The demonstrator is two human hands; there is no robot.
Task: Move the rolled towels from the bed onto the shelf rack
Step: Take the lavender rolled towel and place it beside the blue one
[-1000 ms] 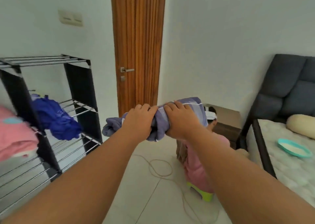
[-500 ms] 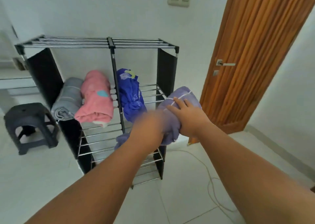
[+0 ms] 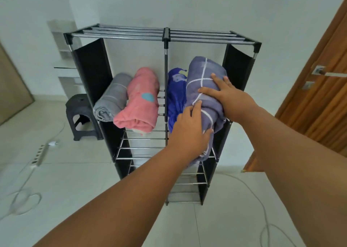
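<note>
A black and steel shelf rack stands against the white wall. Its middle shelf holds a grey rolled towel, a pink rolled towel and a blue rolled towel. A purple rolled towel with white lines lies in the right compartment beside the blue one, its near end hanging past the shelf's front. My left hand grips that near end. My right hand holds the roll from the top and right side, fingers spread over it.
A dark plastic stool stands left of the rack. A power strip and white cables lie on the tiled floor. A wooden door with a metal handle is at the right.
I have turned from the door to face the rack. The purple towel has gone from held in front of me into the right compartment of the middle shelf, both hands still on it.
</note>
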